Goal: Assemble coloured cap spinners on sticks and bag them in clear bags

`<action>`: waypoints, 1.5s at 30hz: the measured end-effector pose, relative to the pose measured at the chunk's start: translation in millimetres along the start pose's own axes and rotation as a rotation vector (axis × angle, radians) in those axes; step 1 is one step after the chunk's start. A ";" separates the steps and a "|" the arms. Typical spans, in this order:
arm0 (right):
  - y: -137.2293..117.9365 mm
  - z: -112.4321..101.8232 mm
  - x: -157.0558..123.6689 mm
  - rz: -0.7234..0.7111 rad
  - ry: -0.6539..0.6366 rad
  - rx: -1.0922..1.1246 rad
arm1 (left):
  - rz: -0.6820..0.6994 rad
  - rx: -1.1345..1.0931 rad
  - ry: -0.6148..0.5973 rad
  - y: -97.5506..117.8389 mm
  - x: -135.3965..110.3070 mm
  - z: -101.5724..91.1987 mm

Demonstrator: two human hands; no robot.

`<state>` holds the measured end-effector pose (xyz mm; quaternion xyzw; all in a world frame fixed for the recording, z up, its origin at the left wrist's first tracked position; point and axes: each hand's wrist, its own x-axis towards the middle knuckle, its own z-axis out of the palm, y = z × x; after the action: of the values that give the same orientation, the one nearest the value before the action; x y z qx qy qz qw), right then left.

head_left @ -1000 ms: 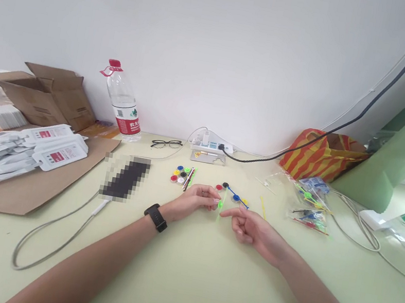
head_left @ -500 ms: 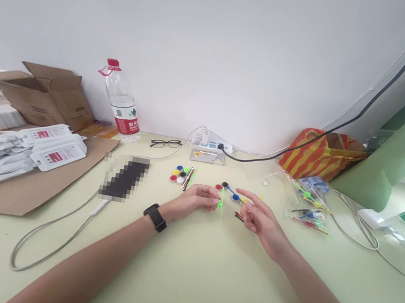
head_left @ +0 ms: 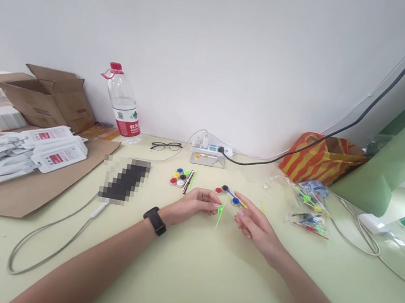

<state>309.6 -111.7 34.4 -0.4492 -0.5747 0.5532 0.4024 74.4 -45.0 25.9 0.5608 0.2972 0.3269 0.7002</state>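
Note:
My left hand (head_left: 196, 204), with a black watch on the wrist, rests on the pale green table (head_left: 179, 283) and pinches a small green disc with a thin green stick (head_left: 220, 215) hanging from it. My right hand (head_left: 252, 223) hovers just right of it, fingers spread, holding nothing I can see. Beyond the fingertips lie a red disc, a black disc (head_left: 224, 188) and a blue disc on a blue stick (head_left: 235, 200), with a yellow stick (head_left: 262, 206) further right.
Several coloured discs and sticks (head_left: 182, 177) lie behind my left hand. A blurred dark phone (head_left: 124, 181) with a grey cable lies to the left, beside cardboard with white packets (head_left: 18, 153). At the back stand a water bottle (head_left: 122, 103), glasses (head_left: 166, 145), a power strip (head_left: 211, 148), a striped bag (head_left: 322, 157) and plastic bags of parts (head_left: 308, 209).
My right hand went from a pointing pose by the green stick to open fingers, moving slightly right and forward. The left hand kept its pinch on the green piece.

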 end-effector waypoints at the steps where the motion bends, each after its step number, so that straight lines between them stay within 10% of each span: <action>1: -1.9 0.1 -0.6 -0.017 0.036 0.002 | -0.001 0.002 0.004 -0.1 0.1 -0.1; 13: -0.5 -5.8 -1.0 -0.104 0.250 0.079 | -0.021 -0.012 0.006 -1.4 0.8 -0.4; 21: -5.0 -11.0 -3.0 0.160 -0.294 0.135 | 0.020 0.014 0.027 0.0 0.4 0.8; 37: 5.4 -3.4 2.8 0.200 -0.233 0.260 | 0.025 0.036 0.011 -1.1 1.9 -0.7; 45: 13.1 -0.6 3.5 0.077 -0.143 -0.064 | 0.021 0.043 -0.060 -1.6 -0.2 0.0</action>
<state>310.1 -108.5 21.3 -0.4432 -0.6016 0.5802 0.3242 74.5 -45.4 24.4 0.5884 0.2769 0.3108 0.6932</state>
